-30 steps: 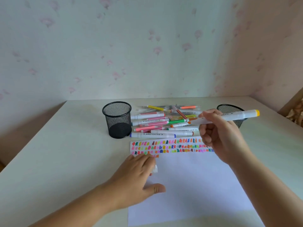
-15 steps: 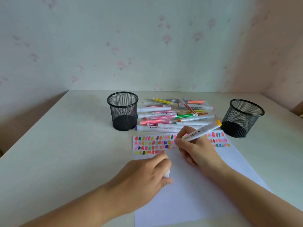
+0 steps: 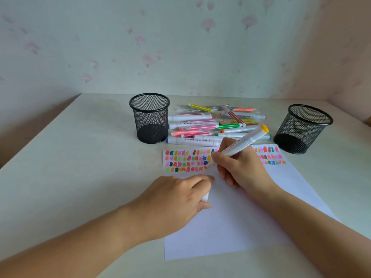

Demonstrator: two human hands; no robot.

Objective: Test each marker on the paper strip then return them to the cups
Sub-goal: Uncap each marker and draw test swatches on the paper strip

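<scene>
**Mia:** Can you read any words from the head camera?

**Tom:** Yes. The long white pen (image 3: 192, 141) lying just past the paper (image 3: 230, 227) says "Marker". The other letters are too small to read.

**Mia:** What is the right hand (image 3: 239, 169) doing?

**Tom:** Its fingers are curled tight round a white marker (image 3: 244, 144) with a yellow end. The yellow end points up and away. The tip is down on the paper, by the colour patches (image 3: 180, 160).

**Mia:** And the left hand (image 3: 176, 199)?

**Tom:** It lies on the paper's left edge, just beside the right hand. Its fingers are curled and pinch a small white thing (image 3: 205, 197).

**Mia:** Where are the other pens?

**Tom:** The pile of markers (image 3: 210, 125) lies on the worktop (image 3: 80, 157), between the left cup (image 3: 149, 117) and the right cup (image 3: 303, 128). Both cups are black mesh and stand upright.
</scene>
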